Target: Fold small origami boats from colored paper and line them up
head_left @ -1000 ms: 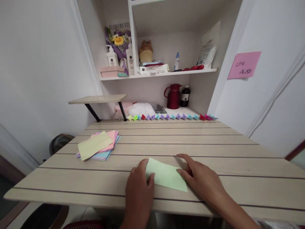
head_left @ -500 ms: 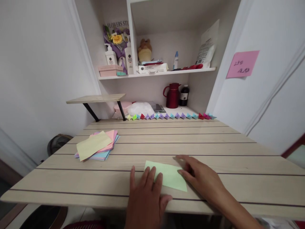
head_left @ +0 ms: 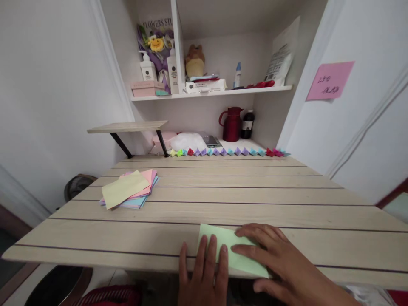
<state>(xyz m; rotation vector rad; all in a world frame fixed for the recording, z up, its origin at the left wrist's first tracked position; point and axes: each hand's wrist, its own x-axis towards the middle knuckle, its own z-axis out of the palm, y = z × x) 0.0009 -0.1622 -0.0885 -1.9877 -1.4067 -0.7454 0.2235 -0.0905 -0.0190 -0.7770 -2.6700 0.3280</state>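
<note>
A pale green sheet of paper (head_left: 229, 242) lies on the slatted wooden table, close to its front edge. My left hand (head_left: 205, 272) rests on the sheet's left part with fingers spread and pointing away from me. Over the right part is my right hand (head_left: 270, 255), its fingers stretched out and touching the paper, with the thumb apart near the lower right corner. Neither hand grips the sheet. At the left of the table sits a loose stack of coloured paper (head_left: 130, 189), a yellow sheet on top.
A row of small folded paper pieces (head_left: 223, 151) runs along the table's back edge. A small raised wooden shelf (head_left: 127, 126) with black legs stands at the back left. Behind are a red jug (head_left: 232, 124), a dark bottle (head_left: 247, 124) and a white shelf (head_left: 242, 91) holding several items.
The green sheet and both hands have come nearer to the table's front edge and slightly right. My right hand has moved from the sheet's edge onto it, its fingers now flatter. The view has shifted slightly.
</note>
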